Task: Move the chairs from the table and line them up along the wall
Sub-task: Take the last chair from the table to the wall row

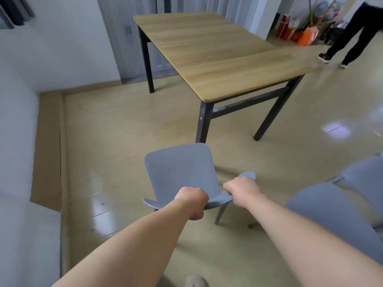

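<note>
Along the left ran the wall point(18, 125), bare floor beside it, room for a row. The left hand point(192, 201) was clenched on the top edge of the grey chair point(180, 172) backrest; the right hand point(241, 188) gripped the same rim, a two-handed grip likely for steering. The chair stood clear of the worktop point(217, 54). At right, two more chairs point(323, 210) waited close together.
</note>
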Demonstrator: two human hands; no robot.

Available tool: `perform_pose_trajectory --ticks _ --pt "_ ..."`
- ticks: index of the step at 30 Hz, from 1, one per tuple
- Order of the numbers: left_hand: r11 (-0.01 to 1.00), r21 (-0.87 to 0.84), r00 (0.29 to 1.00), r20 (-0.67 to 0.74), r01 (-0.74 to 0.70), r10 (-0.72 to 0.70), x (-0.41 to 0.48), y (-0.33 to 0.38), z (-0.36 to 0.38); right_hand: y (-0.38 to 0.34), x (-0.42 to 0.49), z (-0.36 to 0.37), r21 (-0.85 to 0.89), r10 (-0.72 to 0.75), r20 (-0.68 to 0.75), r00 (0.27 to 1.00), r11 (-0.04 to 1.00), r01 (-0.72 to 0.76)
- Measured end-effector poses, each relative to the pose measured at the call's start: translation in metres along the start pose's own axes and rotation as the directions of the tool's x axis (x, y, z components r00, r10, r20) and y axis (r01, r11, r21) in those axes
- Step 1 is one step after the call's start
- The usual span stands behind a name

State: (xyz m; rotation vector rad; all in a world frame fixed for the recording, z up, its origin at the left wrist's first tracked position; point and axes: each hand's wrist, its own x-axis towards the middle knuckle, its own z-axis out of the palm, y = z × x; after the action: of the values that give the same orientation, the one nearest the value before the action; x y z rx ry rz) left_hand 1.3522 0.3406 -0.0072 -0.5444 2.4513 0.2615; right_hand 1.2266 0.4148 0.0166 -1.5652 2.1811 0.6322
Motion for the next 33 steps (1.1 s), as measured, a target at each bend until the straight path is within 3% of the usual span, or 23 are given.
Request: perform_pose_trajectory --ticks 6,11,15,18,19,20,22,23,25,28,33 --pt "0.995 -0.04 0.994 0.071 -0.086 0.089 0.004 0.075 0.003 0.045 -0.057 0.047 0.159 0.168 0.044 0.985 0.972 -0.173" --pt "0.959 -0.253 0.971 0.162 -0.132 0.176 0.011 0.101 -0.014 0.06 -0.083 0.065 0.362 0.308 0.113 0.945 0.873 -0.327" --pt "0.877 -0.471 0.98 0.111 -0.095 0.166 0.016 0.105 -0.026 0.049 -0.082 0.067 0.544 0.428 0.11 0.897 0.73 -0.415" --pt "0.904 -0.41 0.987 0.048 -0.122 0.155 0.023 0.103 -0.026 0.043 -0.078 0.074 0.678 0.594 0.011 0.804 0.587 -0.442" --pt "0.914 -0.386 0.988 0.04 -0.121 0.147 0.024 0.102 -0.026 0.04 -0.078 0.076 0.71 0.66 0.006 0.752 0.526 -0.467" --pt "0.923 -0.364 0.988 0.038 -0.126 0.149 0.027 0.1 -0.026 0.038 -0.077 0.078 0.768 0.724 0.09 0.684 0.386 -0.51" --pt "0.924 -0.352 0.983 0.049 -0.146 0.174 0.032 0.095 -0.027 0.033 -0.076 0.082 0.855 0.677 0.417 0.607 -0.067 -0.514" --pt "0.921 -0.354 0.98 0.055 -0.162 0.193 0.033 0.093 -0.029 0.028 -0.076 0.083 0.834 0.563 0.543 0.624 -0.271 -0.481" --pt "0.921 -0.329 0.968 0.063 -0.209 0.242 0.036 0.089 -0.035 0.017 -0.076 0.08 0.739 0.368 0.637 0.677 -0.541 -0.401" --pt "0.923 -0.261 0.944 0.092 -0.283 0.316 0.041 0.08 -0.039 0.003 -0.068 0.078 0.611 0.369 0.64 0.674 -0.776 -0.157" --pt "0.921 -0.176 0.911 0.168 -0.349 0.377 0.054 0.064 -0.029 -0.017 -0.054 0.081 0.474 0.408 0.709 0.576 -0.88 0.04"
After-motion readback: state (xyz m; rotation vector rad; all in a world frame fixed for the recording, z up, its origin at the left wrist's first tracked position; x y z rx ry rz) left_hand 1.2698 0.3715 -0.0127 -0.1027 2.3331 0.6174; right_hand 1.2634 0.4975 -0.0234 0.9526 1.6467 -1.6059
